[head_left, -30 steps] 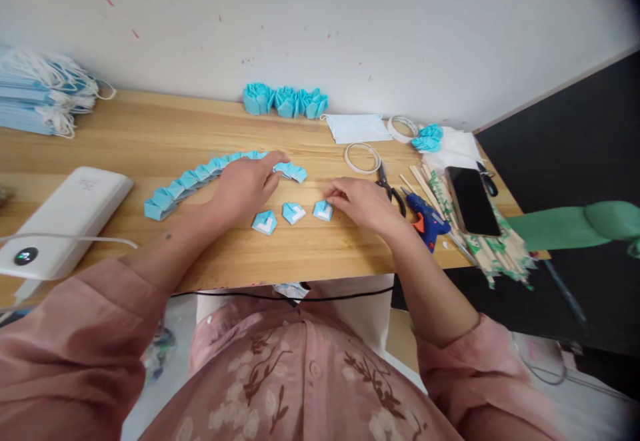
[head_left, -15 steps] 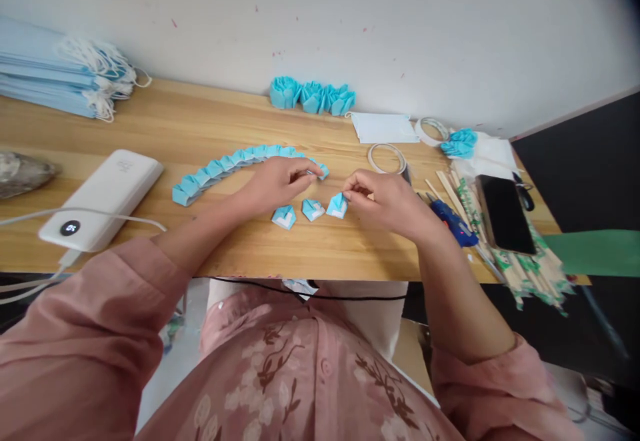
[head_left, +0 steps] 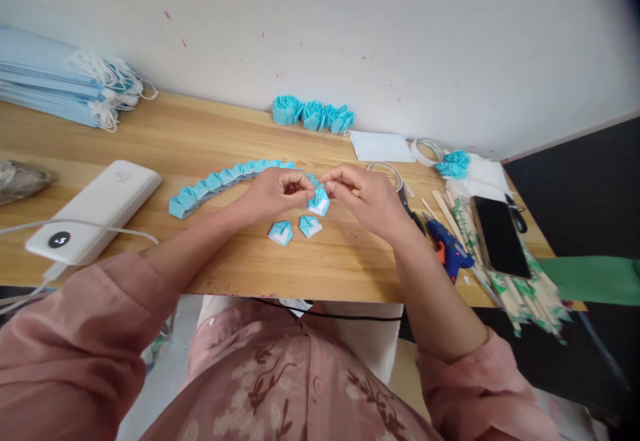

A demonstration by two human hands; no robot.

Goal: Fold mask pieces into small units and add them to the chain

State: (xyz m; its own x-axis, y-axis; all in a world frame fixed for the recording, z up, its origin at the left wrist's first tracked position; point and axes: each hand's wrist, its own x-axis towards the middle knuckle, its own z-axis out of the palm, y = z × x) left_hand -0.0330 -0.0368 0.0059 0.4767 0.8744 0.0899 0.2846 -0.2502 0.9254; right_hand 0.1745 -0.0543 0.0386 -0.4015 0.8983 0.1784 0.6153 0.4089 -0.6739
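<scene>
Between my hands is a folded blue piece with a white L-shaped strip on its face. My left hand pinches its left edge, and my right hand pinches its upper right side. Just behind it, partly hidden by my fingers, is the right end of a curved row of folded blue pieces. Two more folded pieces with white strips lie on the wooden table, one folded piece just below my hands and another folded piece to its left.
Blue flowers stand by the wall, near a face mask and tape rolls. To the right are a blue glue gun, wooden sticks and a phone. A white power bank and stacked masks occupy the left.
My right hand has moved left with the folded piece, bringing it beside my left hand, which now pinches it too. The camera view has shifted slightly.
</scene>
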